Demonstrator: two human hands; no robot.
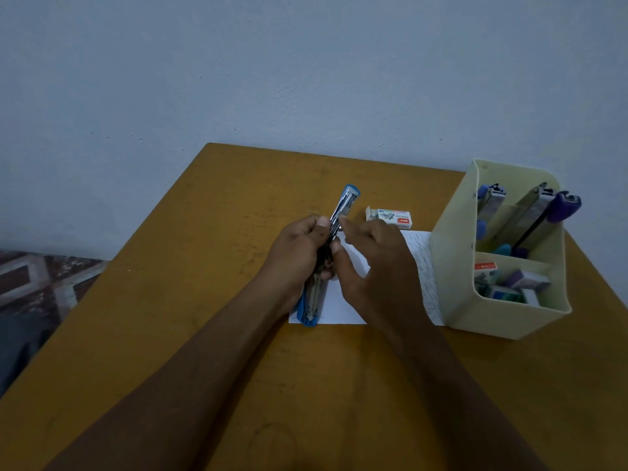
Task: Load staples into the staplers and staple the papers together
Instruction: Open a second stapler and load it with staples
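A blue stapler (345, 203) is swung fully open above the table, its metal staple channel facing me. My left hand (299, 256) grips it round the middle. My right hand (370, 253) meets it from the right, thumb and forefinger pinched at the channel; whether they hold a staple strip I cannot tell. The stapler's lower blue end (307, 311) lies over white papers (421, 263), which sit flat under both hands. A small staple box (390, 217) lies open just beyond my right hand.
A pale green organiser (455, 266) stands at the right on the yellow-brown table (204, 266), with several staplers in its back part and staple boxes (509, 283) in the front part. A wall is behind the table; a patterned floor lies past the left edge.
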